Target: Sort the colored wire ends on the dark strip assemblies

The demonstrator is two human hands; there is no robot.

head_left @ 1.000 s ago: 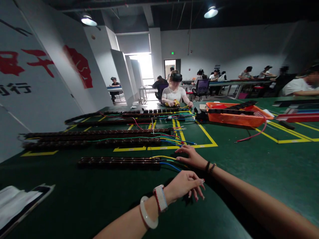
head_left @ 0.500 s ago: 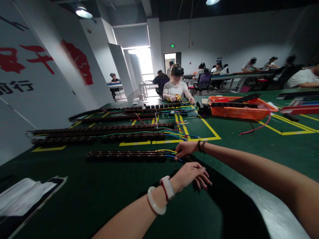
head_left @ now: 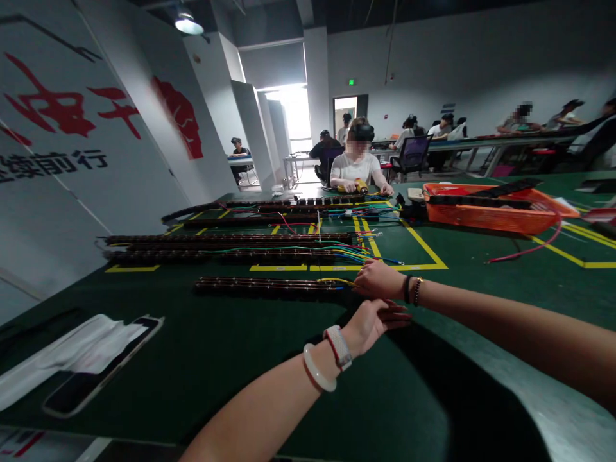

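Note:
A short dark cable chain [head_left: 267, 287] lies across the green table in front of me, with wires coming out at its right end. My right hand [head_left: 382, 280] is closed at that end, fingers wrapped around the wires; a yellow wire [head_left: 337, 280] and a bit of blue wire [head_left: 340, 289] run into its grip. The wire tips are hidden by my hands. Just nearer to me, my left hand [head_left: 373, 324] has its fingers stretched out to the right, with no object visible in it. It sits close below the right hand.
Longer cable chains [head_left: 226, 247] with coloured wire ends lie beyond. An orange basket [head_left: 495, 217] holding a dark chain stands at the far right. A phone-like dark slab [head_left: 84, 391] with white paper [head_left: 99, 350] lies front left. A person [head_left: 356, 163] opposite holds a yellow drill [head_left: 360, 187].
The view has turned left, so the table's things appear farther right. My left hand has come up closer to the right hand, its fingers straighter. The right hand still grips the wires.

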